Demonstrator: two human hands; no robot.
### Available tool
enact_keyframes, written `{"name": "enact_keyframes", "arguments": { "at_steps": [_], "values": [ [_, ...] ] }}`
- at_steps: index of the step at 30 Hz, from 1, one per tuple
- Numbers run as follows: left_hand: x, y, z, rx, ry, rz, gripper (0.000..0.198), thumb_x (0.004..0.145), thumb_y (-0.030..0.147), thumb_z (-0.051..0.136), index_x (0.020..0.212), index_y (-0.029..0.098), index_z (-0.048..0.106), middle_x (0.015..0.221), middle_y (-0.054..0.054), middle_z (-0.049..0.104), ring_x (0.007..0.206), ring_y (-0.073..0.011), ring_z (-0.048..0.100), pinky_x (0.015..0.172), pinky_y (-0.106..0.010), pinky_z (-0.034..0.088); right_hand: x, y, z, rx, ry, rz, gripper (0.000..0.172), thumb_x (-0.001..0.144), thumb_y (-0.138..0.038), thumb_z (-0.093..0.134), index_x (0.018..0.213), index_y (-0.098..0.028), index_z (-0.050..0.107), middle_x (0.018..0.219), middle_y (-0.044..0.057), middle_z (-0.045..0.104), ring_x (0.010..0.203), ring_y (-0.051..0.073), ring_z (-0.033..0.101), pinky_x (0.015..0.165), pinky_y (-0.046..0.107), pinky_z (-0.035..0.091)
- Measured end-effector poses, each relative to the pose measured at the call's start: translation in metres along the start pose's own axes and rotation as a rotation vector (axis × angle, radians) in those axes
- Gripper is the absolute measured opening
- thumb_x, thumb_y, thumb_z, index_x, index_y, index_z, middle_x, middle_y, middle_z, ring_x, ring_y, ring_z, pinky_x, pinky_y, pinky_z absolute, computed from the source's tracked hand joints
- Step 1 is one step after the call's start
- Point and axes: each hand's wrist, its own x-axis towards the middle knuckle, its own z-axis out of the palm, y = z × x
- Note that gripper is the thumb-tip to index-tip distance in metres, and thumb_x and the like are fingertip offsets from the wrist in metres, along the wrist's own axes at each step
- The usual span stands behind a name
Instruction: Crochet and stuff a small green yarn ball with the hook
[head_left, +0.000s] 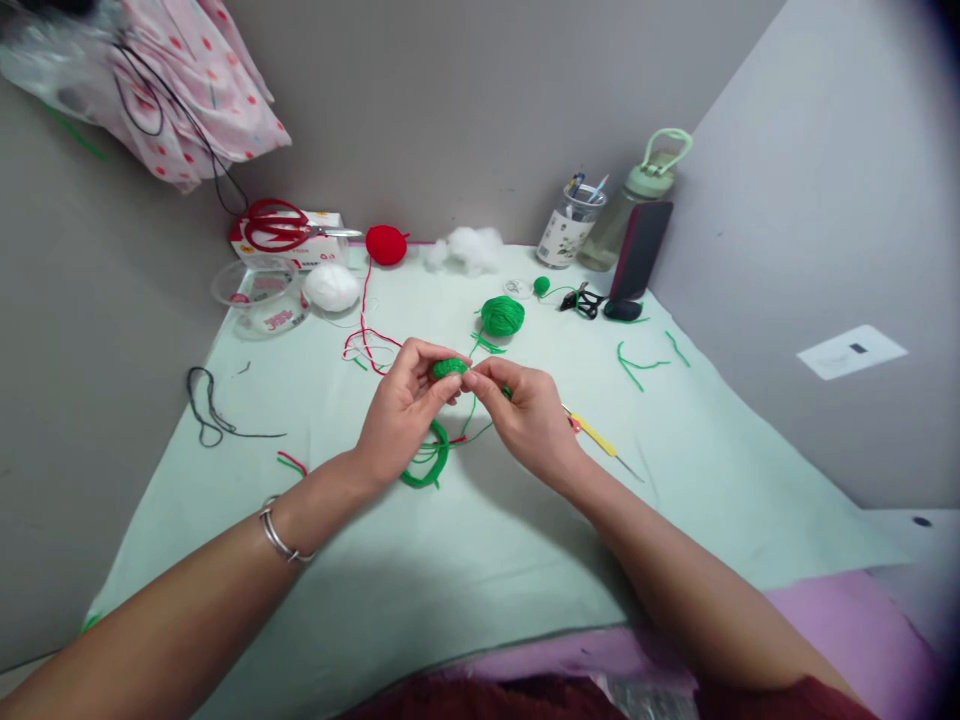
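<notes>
My left hand pinches a small green crocheted piece above the pale green cloth. My right hand is closed at the piece's right edge, fingertips pinching the green yarn there. Green yarn loops down from my hands onto the cloth. A yellow-handled crochet hook lies just right of my right hand. A green yarn ball sits behind the hands.
At the back stand red scissors on a box, a clear bowl, white stuffing, a red crocheted ball, a pen jar, a water bottle and a phone. Yarn scraps lie scattered about.
</notes>
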Motion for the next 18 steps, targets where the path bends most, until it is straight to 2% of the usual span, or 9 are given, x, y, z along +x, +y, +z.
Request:
{"name": "enact_keyframes", "arguments": {
  "at_steps": [5, 8, 11, 14, 16, 18],
  "values": [
    [0.005, -0.002, -0.005, 0.049, 0.029, -0.032, 0.016, 0.085, 0.023, 0.073, 0.094, 0.022, 0.059, 0.095, -0.002, 0.074, 0.088, -0.0177, 0.068, 0.081, -0.031, 0.055, -0.011, -0.008, 0.009, -0.224, -0.050, -0.024, 0.019, 0.101, -0.030, 0.054, 0.089, -0.022, 0.066, 0.065, -0.001, 0.059, 0.058, 0.015, 0.046, 0.064, 0.028, 0.032],
    [0.008, -0.003, -0.009, 0.084, 0.029, -0.082, 0.016, 0.079, 0.020, 0.073, 0.086, 0.022, 0.059, 0.082, 0.000, 0.071, 0.077, -0.0168, 0.065, 0.072, -0.029, 0.052, -0.014, -0.012, 0.015, -0.245, -0.105, -0.007, 0.017, 0.101, -0.027, 0.053, 0.094, -0.020, 0.067, 0.065, -0.001, 0.059, 0.057, 0.015, 0.046, 0.063, 0.028, 0.031],
    [0.012, -0.001, -0.013, 0.068, 0.030, -0.125, 0.015, 0.078, 0.017, 0.073, 0.088, 0.021, 0.061, 0.077, 0.002, 0.069, 0.067, -0.0144, 0.061, 0.067, -0.028, 0.050, -0.010, -0.011, 0.013, -0.070, -0.149, 0.015, 0.022, 0.101, -0.025, 0.052, 0.093, -0.019, 0.072, 0.066, -0.003, 0.059, 0.059, 0.013, 0.045, 0.063, 0.028, 0.032],
    [0.015, 0.003, -0.018, -0.050, 0.040, -0.232, 0.018, 0.079, 0.018, 0.071, 0.096, 0.020, 0.068, 0.083, 0.001, 0.071, 0.068, -0.0135, 0.063, 0.069, -0.027, 0.051, -0.003, -0.006, 0.001, 0.212, -0.263, 0.066, 0.021, 0.098, -0.035, 0.064, 0.095, -0.018, 0.077, 0.083, 0.000, 0.067, 0.066, 0.011, 0.049, 0.065, 0.026, 0.039],
    [0.018, 0.005, -0.021, -0.127, 0.026, -0.303, 0.013, 0.079, 0.020, 0.070, 0.092, 0.018, 0.070, 0.084, -0.001, 0.070, 0.065, -0.0126, 0.062, 0.064, -0.026, 0.050, 0.000, -0.002, -0.011, 0.348, -0.340, 0.100, 0.022, 0.091, -0.040, 0.075, 0.091, -0.019, 0.078, 0.100, 0.002, 0.071, 0.074, 0.011, 0.054, 0.065, 0.025, 0.042],
    [0.020, 0.005, -0.024, -0.165, 0.030, -0.334, 0.007, 0.078, 0.020, 0.067, 0.085, 0.017, 0.067, 0.081, -0.001, 0.067, 0.059, -0.0106, 0.058, 0.056, -0.024, 0.046, 0.001, 0.001, -0.024, 0.440, -0.363, 0.114, 0.021, 0.088, -0.039, 0.080, 0.087, -0.019, 0.078, 0.107, 0.003, 0.071, 0.078, 0.010, 0.056, 0.065, 0.024, 0.042]
  ]
}}
